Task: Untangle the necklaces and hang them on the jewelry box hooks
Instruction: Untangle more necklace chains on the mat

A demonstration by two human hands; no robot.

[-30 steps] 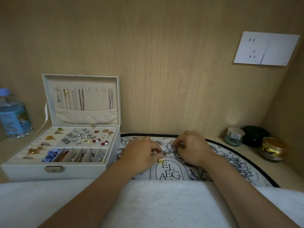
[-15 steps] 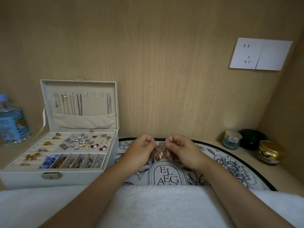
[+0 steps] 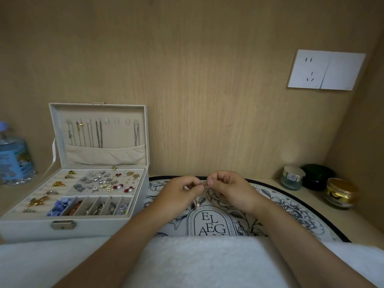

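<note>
A small rose-gold necklace tangle (image 3: 204, 184) is pinched between my left hand (image 3: 180, 193) and my right hand (image 3: 229, 189), raised a little above the floral mat (image 3: 291, 206). A short end with a small pendant (image 3: 197, 204) dangles below my left fingers. The white jewelry box (image 3: 62, 226) stands open at the left. Its upright lid (image 3: 99, 134) has a row of hooks; several chains (image 3: 99, 134) hang from them, and a few hooks in the middle-right are bare.
The box tray holds several earrings, pearls and charms. A water bottle (image 3: 13, 159) stands far left. Three jars (image 3: 315, 179) sit at the right corner. A white towel (image 3: 197, 262) covers the near edge. A wall socket (image 3: 325, 69) is upper right.
Both hands lifted the tangle off the mat and brought their fingertips together on it. The camera tilted slightly upward, so the scene sits lower in view.
</note>
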